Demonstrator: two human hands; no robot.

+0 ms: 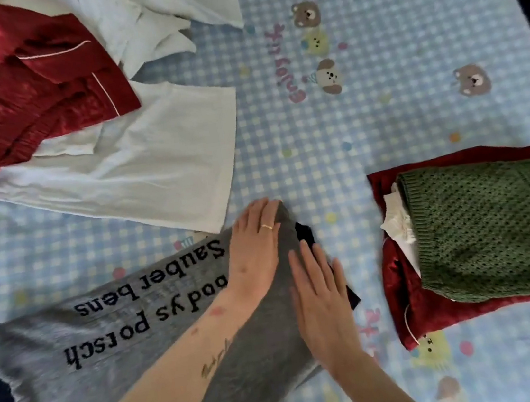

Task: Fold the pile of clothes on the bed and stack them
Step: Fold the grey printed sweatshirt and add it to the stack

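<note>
folding is mid-way on the grey sweater (118, 348), which lies near the front of the bed (380, 118). both hands lie flat, fingers straight, gripping nothing: left hand (256, 246) and right hand (319, 294) press its right end side by side. its long axis runs lower left to upper right, lettering upside down. next probably another fold, then onto the stack under the green knit (490, 232); unfolded red and white clothes (43, 112) wait upper left.
</note>
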